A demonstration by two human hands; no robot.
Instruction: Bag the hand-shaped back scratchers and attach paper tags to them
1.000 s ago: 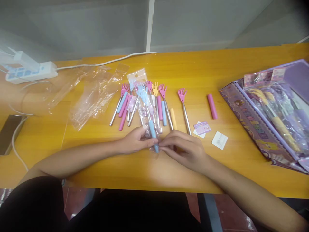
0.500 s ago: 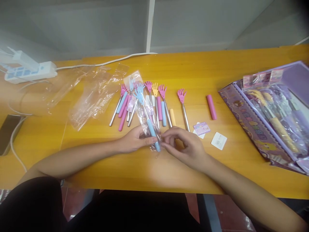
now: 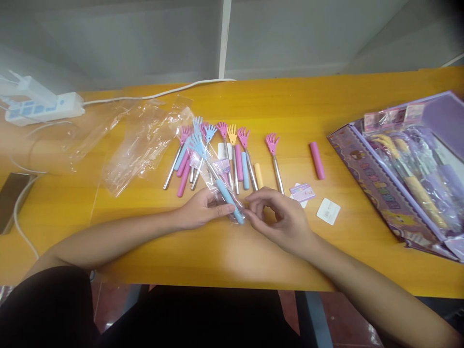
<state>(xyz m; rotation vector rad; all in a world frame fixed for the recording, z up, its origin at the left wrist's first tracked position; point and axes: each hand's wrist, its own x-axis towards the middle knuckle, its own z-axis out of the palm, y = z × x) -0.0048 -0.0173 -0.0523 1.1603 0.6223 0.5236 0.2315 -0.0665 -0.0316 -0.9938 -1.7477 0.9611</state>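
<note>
Left hand [image 3: 199, 210]: our fingers grip the wrapped blue scratcher [image 3: 225, 193] above the counter [image 3: 174, 263].
Right hand [image 3: 281, 220]: our fingers curve narrowly by its handle's end; we cannot tell whether they touch it.

A: Scratchers [image 3: 271, 145] outside the single box [image 3: 373, 166]?
B: Blue, three; yellow, one; pink, at least four, partly overlapped.
A: Loose tubes [image 3: 317, 160]?
B: Pink, four; blue, two; yellow, one. Hands [image 3: 199, 210], two. Power strip [image 3: 68, 104], one.
</note>
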